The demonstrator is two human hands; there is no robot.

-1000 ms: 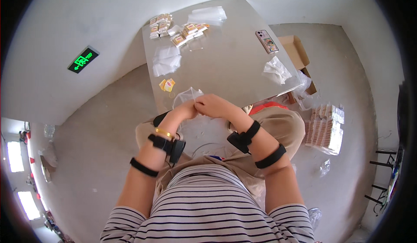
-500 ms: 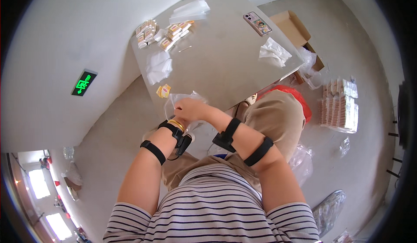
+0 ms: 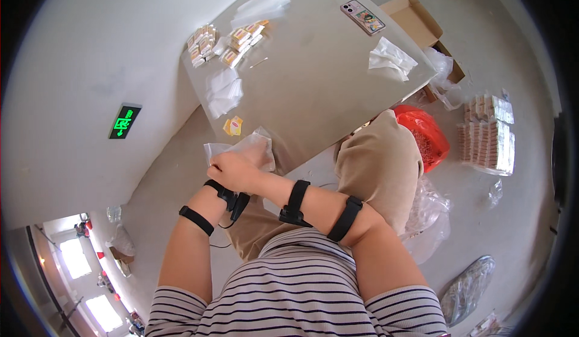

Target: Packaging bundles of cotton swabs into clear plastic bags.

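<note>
A clear plastic bag point(image 3: 264, 139) spreads around my hands just off the near left edge of the table. My left hand point(image 3: 256, 153) shows hazily through the plastic and seems to be inside the bag; its fingers are too blurred to make out. Across my left wrist lies my right hand point(image 3: 234, 171), fingers closed on the bag near its left edge. Beyond the bag, some small yellow-and-white packets point(image 3: 233, 126) rest at the table's edge.
On the grey table point(image 3: 307, 90) lie flat clear bags point(image 3: 224, 93), more plastic sleeves point(image 3: 262, 6), small boxes point(image 3: 242, 43), a cotton swab point(image 3: 259, 62), a phone point(image 3: 363, 17) and crumpled tissue point(image 3: 392, 58). A red bag point(image 3: 425, 138) and stacked wrapped packs point(image 3: 490, 135) stand on the floor at right.
My right hand has moved left and a little down over my left wrist. The bag is now more spread out around the left hand. The whole view has shifted slightly.
</note>
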